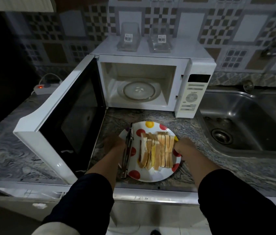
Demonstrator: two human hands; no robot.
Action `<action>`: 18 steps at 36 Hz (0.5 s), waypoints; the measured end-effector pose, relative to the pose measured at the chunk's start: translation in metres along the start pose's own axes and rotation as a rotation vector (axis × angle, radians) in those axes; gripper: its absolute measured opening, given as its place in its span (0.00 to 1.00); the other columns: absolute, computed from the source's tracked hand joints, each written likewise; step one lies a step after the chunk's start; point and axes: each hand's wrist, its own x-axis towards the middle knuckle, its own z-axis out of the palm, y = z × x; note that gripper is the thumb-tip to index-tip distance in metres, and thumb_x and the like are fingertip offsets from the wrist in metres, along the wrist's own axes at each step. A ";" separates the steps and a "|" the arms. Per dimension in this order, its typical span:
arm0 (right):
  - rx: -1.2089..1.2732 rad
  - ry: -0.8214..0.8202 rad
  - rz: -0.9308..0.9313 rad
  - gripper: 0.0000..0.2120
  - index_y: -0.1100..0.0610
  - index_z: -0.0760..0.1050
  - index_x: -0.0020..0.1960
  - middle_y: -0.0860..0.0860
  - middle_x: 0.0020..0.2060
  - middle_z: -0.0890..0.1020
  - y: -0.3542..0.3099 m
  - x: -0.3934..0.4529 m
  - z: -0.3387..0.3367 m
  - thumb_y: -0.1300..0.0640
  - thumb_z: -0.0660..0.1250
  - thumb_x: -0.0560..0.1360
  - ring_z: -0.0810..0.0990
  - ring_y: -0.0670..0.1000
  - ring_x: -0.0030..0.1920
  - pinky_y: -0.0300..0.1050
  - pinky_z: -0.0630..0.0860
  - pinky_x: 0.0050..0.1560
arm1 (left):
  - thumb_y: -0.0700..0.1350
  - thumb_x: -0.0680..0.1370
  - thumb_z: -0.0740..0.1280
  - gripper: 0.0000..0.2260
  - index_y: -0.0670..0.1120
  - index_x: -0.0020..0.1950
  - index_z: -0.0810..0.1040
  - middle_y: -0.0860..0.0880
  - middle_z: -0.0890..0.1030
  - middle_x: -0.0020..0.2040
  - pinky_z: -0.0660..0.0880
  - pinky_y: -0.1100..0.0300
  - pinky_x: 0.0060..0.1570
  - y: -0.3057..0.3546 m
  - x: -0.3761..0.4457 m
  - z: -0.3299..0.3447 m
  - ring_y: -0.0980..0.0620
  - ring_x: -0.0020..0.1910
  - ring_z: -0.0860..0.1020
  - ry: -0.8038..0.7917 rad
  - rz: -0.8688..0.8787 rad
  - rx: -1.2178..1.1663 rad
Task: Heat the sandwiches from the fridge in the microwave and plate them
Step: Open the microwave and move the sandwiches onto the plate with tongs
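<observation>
The microwave [152, 77] stands on the stone counter [218, 167] against the tiled wall. Its door [62, 122] is swung fully open to the left and projects forward over the counter, forming a barrier just beside the left hand [114, 144]. The cavity holds only the glass turntable [139, 90], which carries nothing. The control panel [192, 95] sits on the right front; its lettering is too small to read.

Two clear plastic containers [129, 37] stand side by side on top of the microwave, each bearing a white barcode label [128, 37]; the print on the labels is not legible. No contents are visible in either container.

A steel sink [252, 122] is set into the counter to the right of the microwave, with its drain [221, 134] visible. A white power strip [45, 88] with a lit red switch lies on the counter behind the open door, at the far left.

The sandwiches [156, 150] stand on edge in a row on a white plate [152, 176] with red and yellow dots. The plate rests on the counter directly in front of the microwave opening. Metal tongs [128, 150] lie along the left part of the plate, one end overhanging the near rim.

The left hand is at the plate's left edge, beside the tongs; its fingers are hidden, so its grip cannot be determined. The right hand [183, 148] has curled fingers clamped on the plate's right rim, next to the outermost slice
</observation>
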 end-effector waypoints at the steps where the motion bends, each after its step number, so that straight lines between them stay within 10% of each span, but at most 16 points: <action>1: 0.003 -0.001 0.007 0.16 0.64 0.75 0.61 0.60 0.56 0.80 0.000 -0.003 0.000 0.63 0.67 0.74 0.81 0.57 0.54 0.47 0.80 0.46 | 0.47 0.83 0.57 0.21 0.36 0.72 0.65 0.37 0.68 0.71 0.69 0.50 0.65 -0.002 0.001 0.000 0.40 0.69 0.70 -0.016 -0.003 -0.038; 7: -0.008 0.075 -0.002 0.14 0.63 0.76 0.61 0.58 0.56 0.79 0.006 -0.035 -0.004 0.59 0.63 0.77 0.80 0.55 0.55 0.42 0.72 0.41 | 0.47 0.82 0.57 0.21 0.37 0.71 0.67 0.38 0.72 0.68 0.71 0.52 0.66 -0.016 -0.001 -0.001 0.41 0.65 0.73 -0.141 -0.009 -0.264; 11: 0.050 0.095 -0.001 0.13 0.62 0.77 0.59 0.55 0.41 0.77 0.013 -0.061 -0.006 0.61 0.63 0.76 0.75 0.52 0.36 0.40 0.68 0.27 | 0.47 0.84 0.53 0.18 0.36 0.65 0.71 0.37 0.77 0.57 0.76 0.63 0.51 -0.020 -0.014 -0.003 0.42 0.54 0.76 -0.315 0.028 -0.376; 14: 0.057 0.147 0.041 0.13 0.62 0.77 0.60 0.56 0.49 0.80 0.021 -0.085 -0.005 0.61 0.64 0.76 0.80 0.53 0.43 0.40 0.73 0.32 | 0.48 0.83 0.55 0.18 0.36 0.62 0.74 0.40 0.77 0.50 0.73 0.57 0.49 -0.029 -0.014 -0.004 0.45 0.48 0.76 -0.357 0.050 -0.436; 18: 0.063 0.165 0.079 0.13 0.63 0.77 0.60 0.56 0.38 0.75 0.032 -0.109 0.002 0.63 0.66 0.75 0.80 0.54 0.43 0.41 0.72 0.34 | 0.65 0.75 0.58 0.30 0.38 0.55 0.79 0.42 0.80 0.52 0.76 0.54 0.54 -0.045 0.040 0.039 0.45 0.50 0.80 -0.313 0.107 -0.409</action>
